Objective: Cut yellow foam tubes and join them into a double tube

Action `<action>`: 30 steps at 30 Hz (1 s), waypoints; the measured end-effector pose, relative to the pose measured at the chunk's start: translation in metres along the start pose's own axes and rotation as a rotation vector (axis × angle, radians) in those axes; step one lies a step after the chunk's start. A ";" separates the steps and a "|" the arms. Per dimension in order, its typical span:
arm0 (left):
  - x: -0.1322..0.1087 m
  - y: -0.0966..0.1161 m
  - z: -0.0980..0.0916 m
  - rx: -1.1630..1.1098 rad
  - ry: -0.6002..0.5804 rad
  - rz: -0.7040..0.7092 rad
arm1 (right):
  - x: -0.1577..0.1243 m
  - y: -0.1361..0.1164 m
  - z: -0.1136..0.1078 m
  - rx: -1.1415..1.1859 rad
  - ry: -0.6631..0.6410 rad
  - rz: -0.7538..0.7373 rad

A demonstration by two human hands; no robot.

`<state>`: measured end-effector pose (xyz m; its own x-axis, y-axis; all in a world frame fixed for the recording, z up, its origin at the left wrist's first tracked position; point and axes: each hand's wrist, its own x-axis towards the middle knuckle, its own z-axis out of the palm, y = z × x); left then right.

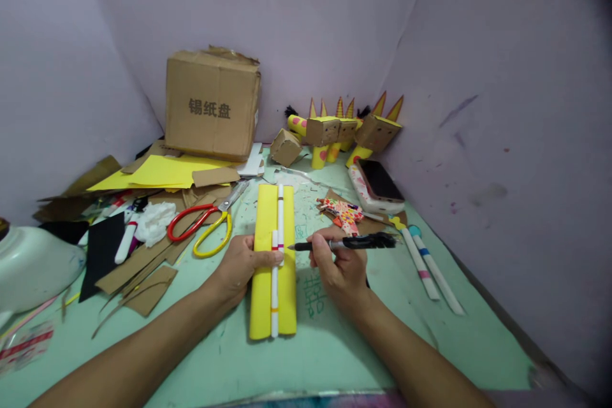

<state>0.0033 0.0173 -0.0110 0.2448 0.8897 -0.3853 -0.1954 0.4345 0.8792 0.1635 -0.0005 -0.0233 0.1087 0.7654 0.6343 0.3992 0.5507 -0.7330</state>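
A long yellow paper piece (261,280) lies upright in front of me on the table, its two sides curving in toward the middle. Two slim white marker pens with coloured bands rest along it: an upper marker (281,217) and a lower marker (274,290), overlapping side by side. My left hand (241,268) grips the paper from the left, thumb pressed across the markers; its other fingers are mostly hidden. My right hand (342,268) is closed around a dark pen (356,241) with a ragged black rear end. The pen's tip points left, close to the paper's right edge.
Red-and-yellow scissors (210,220), cardboard scraps (148,290) and yellow sheets (167,171) lie left. A cardboard box (213,105) stands behind, beside cardboard-and-yellow animal figures (329,134). Right are a phone (380,180), patterned scraps (342,211) and white markers (421,261) near the wall.
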 end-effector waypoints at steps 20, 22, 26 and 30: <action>0.003 -0.002 -0.003 0.026 -0.022 0.009 | 0.001 0.000 0.001 0.006 -0.010 -0.036; 0.002 -0.002 -0.003 0.028 -0.017 0.010 | 0.001 0.000 0.001 0.007 -0.011 -0.040; 0.001 -0.003 -0.003 0.029 -0.014 0.009 | 0.001 0.001 0.001 0.008 -0.012 -0.044; 0.001 -0.003 -0.003 0.025 -0.017 0.008 | 0.000 0.000 0.001 0.003 -0.015 -0.029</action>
<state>0.0011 0.0170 -0.0147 0.2597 0.8907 -0.3731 -0.1737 0.4231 0.8893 0.1625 0.0004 -0.0234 0.0832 0.7539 0.6517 0.3993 0.5739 -0.7150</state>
